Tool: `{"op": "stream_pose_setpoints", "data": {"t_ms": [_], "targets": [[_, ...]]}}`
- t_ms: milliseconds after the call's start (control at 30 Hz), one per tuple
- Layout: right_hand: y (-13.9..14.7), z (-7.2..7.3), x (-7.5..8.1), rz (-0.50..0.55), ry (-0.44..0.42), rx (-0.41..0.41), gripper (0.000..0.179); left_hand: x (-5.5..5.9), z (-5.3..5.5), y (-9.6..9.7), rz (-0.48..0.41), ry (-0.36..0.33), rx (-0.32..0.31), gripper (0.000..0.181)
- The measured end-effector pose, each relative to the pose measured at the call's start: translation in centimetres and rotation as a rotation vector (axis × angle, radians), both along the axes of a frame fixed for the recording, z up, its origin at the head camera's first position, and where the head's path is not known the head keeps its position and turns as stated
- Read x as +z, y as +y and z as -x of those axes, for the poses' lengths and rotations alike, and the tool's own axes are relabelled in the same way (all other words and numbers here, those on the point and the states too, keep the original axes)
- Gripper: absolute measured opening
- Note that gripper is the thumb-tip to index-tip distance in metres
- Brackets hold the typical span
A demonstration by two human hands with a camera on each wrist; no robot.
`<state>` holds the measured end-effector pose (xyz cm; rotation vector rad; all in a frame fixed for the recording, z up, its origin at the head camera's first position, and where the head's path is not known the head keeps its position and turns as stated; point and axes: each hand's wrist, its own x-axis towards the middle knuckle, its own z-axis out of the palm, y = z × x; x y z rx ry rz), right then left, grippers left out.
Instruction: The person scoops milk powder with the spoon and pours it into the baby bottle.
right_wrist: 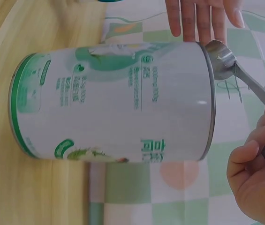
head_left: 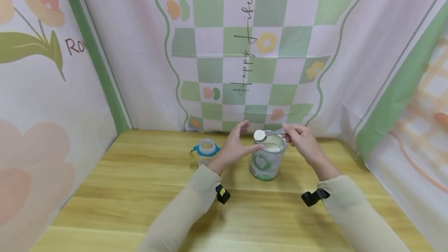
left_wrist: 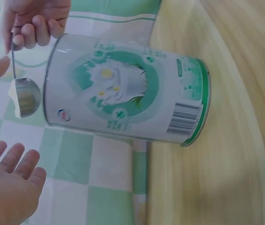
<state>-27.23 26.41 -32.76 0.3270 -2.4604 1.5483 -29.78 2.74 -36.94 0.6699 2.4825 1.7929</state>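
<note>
A metal measuring spoon [head_left: 260, 135] heaped with white powder is held level above the open milk powder can [head_left: 266, 164]. My right hand [head_left: 303, 143] pinches its handle near the can's right rim. In the left wrist view the spoon's round bowl [left_wrist: 28, 97] shows white powder standing over its edge. My left hand [head_left: 236, 147] is beside the can's left rim, fingers spread and thumb toward the spoon; it grips nothing. White powder [head_left: 272, 147] is visible inside the can, which stands upright on the table. The can's printed side [right_wrist: 113, 103] fills the right wrist view.
A clear baby bottle [head_left: 207, 147] with a blue collar and handles stands left of the can, partly hidden by my left forearm. The wooden table [head_left: 140, 189] ends at a hanging checkered cloth [head_left: 238, 69] close behind the can. Cloth panels hang on both sides.
</note>
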Motion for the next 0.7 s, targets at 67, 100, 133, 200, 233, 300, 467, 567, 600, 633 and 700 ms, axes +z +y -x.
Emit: {"op": "stream_pose_setpoints", "data": {"t_ms": [67,100,133,200,233,300,467,567,600,633,700], "targets": [[-0.3,0.1,0.1,0.000,0.001,0.013,0.047,0.2,0.0,-0.5,0.005,0.015,-0.002,0.100],[-0.5,0.2,0.1,0.000,0.001,0.018,0.047,0.3,0.0,-0.8,0.010,0.019,0.001,0.100],[-0.8,0.2,0.1,-0.001,0.002,0.022,0.048,0.4,0.0,-1.0,0.010,0.023,0.002,0.100],[-1.2,0.4,0.1,-0.001,0.004,0.023,0.048,0.5,0.0,-1.6,0.013,0.031,0.004,0.101],[-1.5,0.5,0.1,-0.004,0.003,0.025,0.047,0.6,0.1,-1.9,0.015,0.033,0.006,0.101],[-2.0,0.7,0.1,-0.009,-0.008,0.031,0.047,0.8,0.1,-2.6,0.016,0.034,0.007,0.102],[-3.1,0.9,0.1,-0.012,-0.043,0.053,0.046,1.2,0.2,-4.3,0.037,0.056,0.014,0.102],[-3.7,1.0,-0.1,-0.003,-0.053,0.064,0.046,1.3,0.0,-5.2,0.064,0.068,0.028,0.102],[-4.0,1.0,-0.1,0.002,-0.055,0.070,0.046,1.4,-0.1,-5.5,0.071,0.071,0.032,0.103],[-4.2,1.0,-0.2,0.007,-0.056,0.073,0.047,1.4,-0.1,-5.8,0.077,0.074,0.039,0.103],[-4.7,1.0,-0.3,0.018,-0.060,0.081,0.047,1.4,-0.2,-6.4,0.088,0.084,0.048,0.104]]}}
